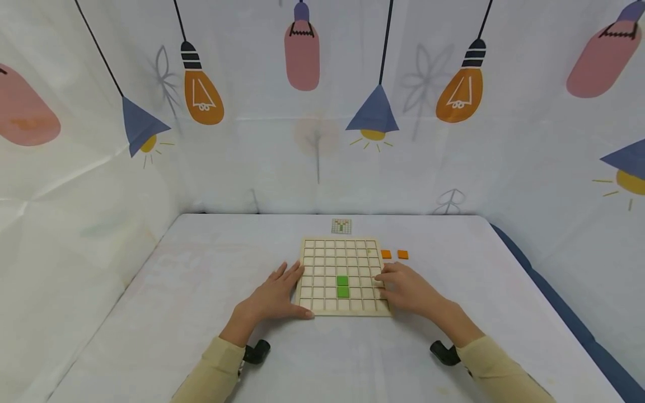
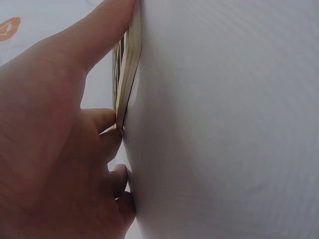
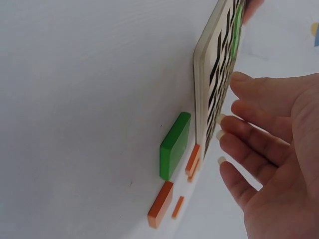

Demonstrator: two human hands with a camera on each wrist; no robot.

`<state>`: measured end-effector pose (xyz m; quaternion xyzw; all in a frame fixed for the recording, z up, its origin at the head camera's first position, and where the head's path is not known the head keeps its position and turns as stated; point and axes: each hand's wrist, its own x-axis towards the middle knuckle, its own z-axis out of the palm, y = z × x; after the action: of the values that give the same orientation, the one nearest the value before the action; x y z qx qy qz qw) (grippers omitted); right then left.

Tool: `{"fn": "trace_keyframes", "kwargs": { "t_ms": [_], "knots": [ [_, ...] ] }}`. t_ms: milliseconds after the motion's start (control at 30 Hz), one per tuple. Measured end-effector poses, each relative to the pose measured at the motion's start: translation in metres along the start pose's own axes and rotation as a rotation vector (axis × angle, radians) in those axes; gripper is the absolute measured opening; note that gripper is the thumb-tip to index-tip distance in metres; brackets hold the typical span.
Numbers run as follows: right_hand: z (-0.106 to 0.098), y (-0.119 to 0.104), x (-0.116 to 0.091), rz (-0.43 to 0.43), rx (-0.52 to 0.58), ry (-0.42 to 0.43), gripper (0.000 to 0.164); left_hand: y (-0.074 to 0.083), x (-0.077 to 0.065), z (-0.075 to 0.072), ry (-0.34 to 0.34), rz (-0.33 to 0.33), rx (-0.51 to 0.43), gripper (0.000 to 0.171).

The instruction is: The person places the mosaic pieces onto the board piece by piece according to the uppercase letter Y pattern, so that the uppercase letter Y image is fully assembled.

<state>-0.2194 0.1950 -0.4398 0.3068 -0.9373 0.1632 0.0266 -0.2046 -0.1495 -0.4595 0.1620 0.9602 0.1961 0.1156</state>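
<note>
Square pale wooden grid board [image 1: 326,270], flat on white bench [image 1: 211,252]. Left hand [image 1: 274,296] touches its left edge and near-left corner. Right hand [image 1: 410,288] at its right edge, fingers loosely bent, contact unclear. Two bright green square tiles [image 1: 342,281] seated in adjoining cells, one behind the other, central column, nearer half. Another green square tile [image 3: 172,149] flat on bench, just off board's right side. Thin orange square tiles [image 1: 403,254] flat there too: two visible from head, four in right wrist view.
</note>
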Motion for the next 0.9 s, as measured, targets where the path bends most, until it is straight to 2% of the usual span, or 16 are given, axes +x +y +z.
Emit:
{"fn": "trace_keyframes", "kwargs": {
  "t_ms": [600,900],
  "knots": [
    [-0.007,0.010,-0.025,0.077,-0.070,-0.055,0.034,0.000,0.000,0.001,0.008,0.010,-0.005,0.119],
    [-0.008,0.014,-0.034,0.089,-0.086,-0.066,0.036,0.000,-0.001,0.001,0.012,0.013,-0.013,0.118]
  ]
}}
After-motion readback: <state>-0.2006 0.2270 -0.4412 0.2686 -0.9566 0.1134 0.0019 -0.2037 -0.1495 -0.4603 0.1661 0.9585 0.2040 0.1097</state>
